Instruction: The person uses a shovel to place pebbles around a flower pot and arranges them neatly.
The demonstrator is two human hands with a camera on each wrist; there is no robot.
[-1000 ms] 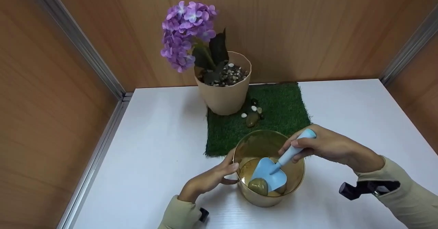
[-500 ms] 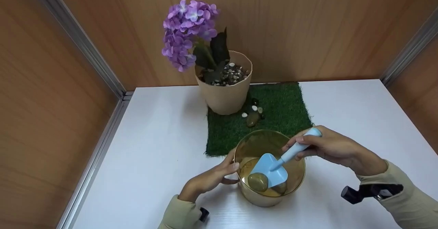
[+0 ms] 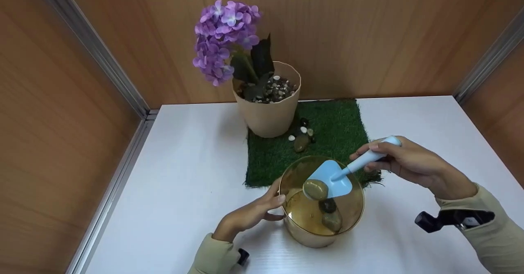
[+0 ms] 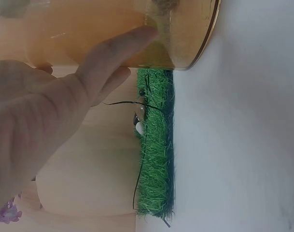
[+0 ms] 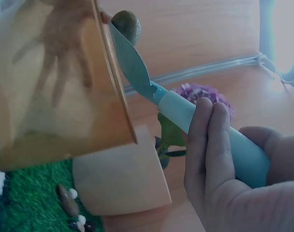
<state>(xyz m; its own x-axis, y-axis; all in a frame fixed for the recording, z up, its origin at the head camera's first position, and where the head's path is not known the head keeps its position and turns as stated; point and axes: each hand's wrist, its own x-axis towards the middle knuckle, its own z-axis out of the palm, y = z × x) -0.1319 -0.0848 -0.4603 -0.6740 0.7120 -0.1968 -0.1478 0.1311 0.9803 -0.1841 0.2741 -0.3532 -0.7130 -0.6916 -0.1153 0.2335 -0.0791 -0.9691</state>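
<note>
My right hand (image 3: 413, 163) grips the pale blue handle of a small toy shovel (image 3: 330, 180). A smooth olive-brown stone (image 3: 316, 189) lies on its blade, over the mouth of a translucent amber bowl (image 3: 356, 208). In the right wrist view the stone (image 5: 127, 26) sits at the blade's tip, above the bowl's rim. At the bottom of the bowl are a dark stone (image 3: 327, 205) and a grey-brown stone (image 3: 332, 220). My left hand (image 3: 256, 212) rests against the bowl's left side; through the amber wall its fingers (image 5: 57, 67) look straight and spread.
Behind the bowl lies a green turf mat (image 3: 335, 122) with several pebbles (image 3: 302, 143) on it. A beige pot (image 3: 268, 118) with purple flowers (image 3: 225, 32) stands at the mat's back left corner. Wooden panels (image 3: 368, 40) enclose the white table (image 3: 184, 155).
My right hand has raised the shovel up and away from the bowl's bottom, with the olive-brown stone on it. The dark stone beneath has come into sight. My left hand stays put.
</note>
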